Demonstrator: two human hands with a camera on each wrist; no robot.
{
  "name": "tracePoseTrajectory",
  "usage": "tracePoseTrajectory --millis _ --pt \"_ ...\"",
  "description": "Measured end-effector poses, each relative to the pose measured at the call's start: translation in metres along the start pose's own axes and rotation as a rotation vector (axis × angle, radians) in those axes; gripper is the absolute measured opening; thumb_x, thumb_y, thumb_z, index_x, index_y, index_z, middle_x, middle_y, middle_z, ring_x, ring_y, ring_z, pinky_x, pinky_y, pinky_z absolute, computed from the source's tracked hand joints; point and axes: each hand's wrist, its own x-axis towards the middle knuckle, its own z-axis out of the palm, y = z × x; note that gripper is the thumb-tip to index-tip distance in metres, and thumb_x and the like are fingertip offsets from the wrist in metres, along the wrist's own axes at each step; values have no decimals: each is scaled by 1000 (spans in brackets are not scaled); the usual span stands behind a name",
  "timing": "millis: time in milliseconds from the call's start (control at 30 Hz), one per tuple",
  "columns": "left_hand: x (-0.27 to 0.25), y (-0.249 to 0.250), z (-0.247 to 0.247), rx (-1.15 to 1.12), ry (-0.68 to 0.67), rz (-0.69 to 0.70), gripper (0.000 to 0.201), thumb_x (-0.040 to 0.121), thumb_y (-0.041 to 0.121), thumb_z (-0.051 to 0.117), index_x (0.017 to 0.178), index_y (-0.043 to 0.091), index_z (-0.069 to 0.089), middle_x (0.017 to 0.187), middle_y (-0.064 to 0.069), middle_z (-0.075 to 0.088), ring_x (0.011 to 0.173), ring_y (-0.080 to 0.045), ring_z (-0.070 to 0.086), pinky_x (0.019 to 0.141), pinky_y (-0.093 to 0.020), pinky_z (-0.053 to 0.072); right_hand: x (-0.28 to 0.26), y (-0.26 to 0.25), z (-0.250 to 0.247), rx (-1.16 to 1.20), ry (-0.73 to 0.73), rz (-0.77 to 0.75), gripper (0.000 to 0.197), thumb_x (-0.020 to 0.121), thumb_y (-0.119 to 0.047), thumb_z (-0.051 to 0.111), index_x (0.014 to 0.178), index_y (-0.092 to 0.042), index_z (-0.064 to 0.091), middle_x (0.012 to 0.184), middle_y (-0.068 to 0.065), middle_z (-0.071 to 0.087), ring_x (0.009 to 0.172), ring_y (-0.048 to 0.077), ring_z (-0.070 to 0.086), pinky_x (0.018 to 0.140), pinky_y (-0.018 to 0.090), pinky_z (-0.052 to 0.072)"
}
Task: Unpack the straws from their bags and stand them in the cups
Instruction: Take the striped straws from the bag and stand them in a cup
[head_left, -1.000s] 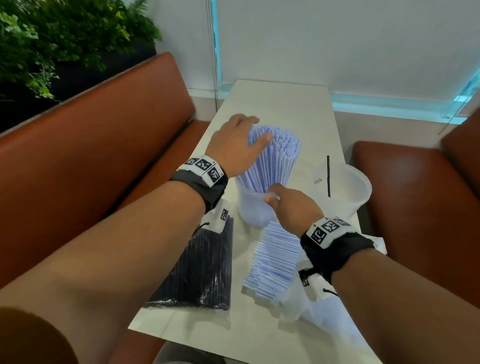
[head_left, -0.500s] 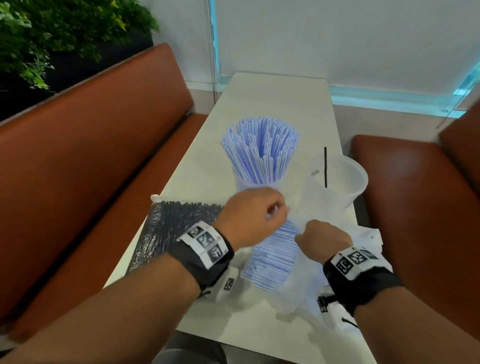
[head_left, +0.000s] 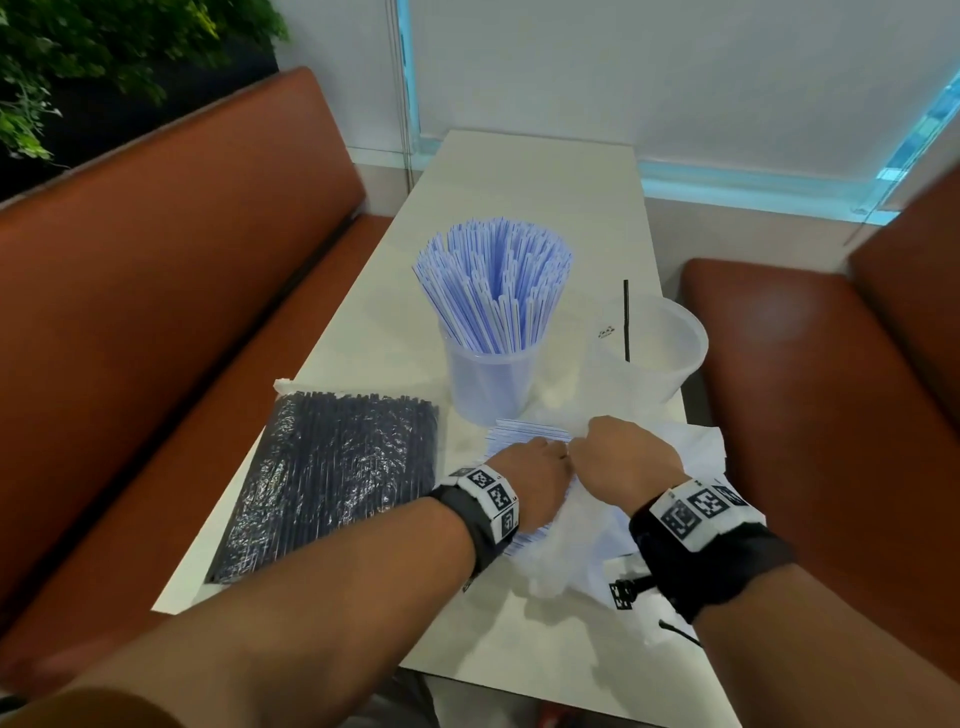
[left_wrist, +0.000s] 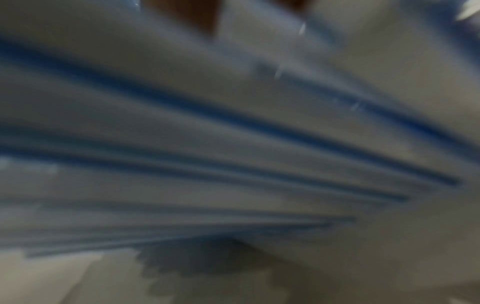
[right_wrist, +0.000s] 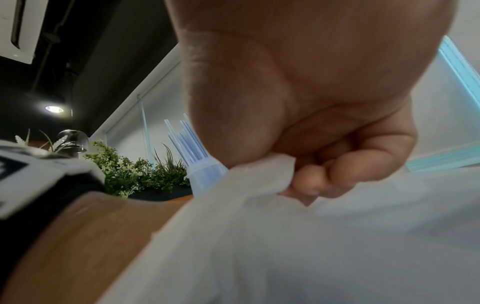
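Left hand down on the flat pile of blue-and-white straws near the table's front edge, palm over them; fingers hidden under the hand in the head view, and the left wrist view is only blurred straws filling the frame, so cannot tell whether the fingers are curled round any or just pressing. Right hand just beside it, knuckles nearly touching the left. Fist closed; right wrist view shows thumb and curled fingers pinching a bunched fold of the clear plastic bag. Rest of that bag lies crumpled on the white table under and around the right wrist.

Behind the hands: translucent cup upright, packed with blue-and-white straws fanning out above the rim. To its right, a wider translucent cup holding one black straw, upright. Left of the hands, a sealed bag of black straws lying flat, apart from the left forearm. Orange-brown bench seats on both sides of the table.
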Motion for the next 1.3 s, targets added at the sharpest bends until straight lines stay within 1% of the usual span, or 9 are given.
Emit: tracePoseTrajectory --millis 167,267,433,600,800,933,1067,1167,1300 --pt "5 5 -2 12 8 -40 42 82 1 68 120 5 53 117 -11 57 90 -24 56 74 -35 49 -3 -6 -5 -40 -13 50 17 101 -27 44 98 -19 58 111 3 65 101 26 62 82 33 45" --pt "5 0 -7 61 61 -42 32 90 9 60 121 10 54 117 -8 59 102 -27 60 77 -36 48 0 -1 -3 20 3 25 17 99 -34 43 94 -19 51 102 3 61 90 26 56 76 34 40" --pt "-14 -43 -15 212 151 -55 15 93 13 52 107 18 52 90 -2 66 71 -24 58 63 -33 36 13 7 9 115 89 4 30 95 -37 40 121 -23 36 81 -7 55 67 14 52 55 31 33" --pt "-49 -108 -20 304 195 -105 28 93 35 52 121 28 50 85 1 63 75 -26 63 64 -32 41 20 11 19 189 94 -36 39 101 -41 31 140 -40 29 106 -2 63 86 23 57 75 39 44" --pt "-90 -164 -26 241 235 -270 13 92 34 49 105 31 49 91 6 61 81 -22 61 73 -36 47 18 8 22 203 80 -6 43 103 -54 29 132 -33 53 124 7 55 112 30 57 98 46 47" --pt "-94 -161 -25 166 344 -240 21 92 36 55 110 25 53 93 2 61 83 -25 62 71 -38 49 14 -9 8 835 408 -123 63 93 -67 28 116 -22 65 110 7 65 107 25 59 96 42 44" --pt "-74 -123 -27 116 425 -102 23 91 30 56 113 22 55 95 0 62 79 -25 60 64 -36 48 12 -29 0 1305 145 -99 46 102 -52 44 103 -18 76 100 2 76 99 18 70 95 39 51" --pt "-64 -108 -29 92 477 -109 23 91 30 57 112 21 53 94 -1 61 77 -26 61 60 -31 40 15 -23 -9 1480 307 -59 37 103 -34 49 89 -16 78 93 2 78 92 17 71 94 38 51" --pt "-52 -78 -29 62 526 -62 28 88 29 60 113 21 54 88 -1 63 70 -26 60 54 -29 34 11 -25 -7 1313 116 -107 43 104 -34 47 89 -10 80 94 9 78 89 19 72 85 35 54"
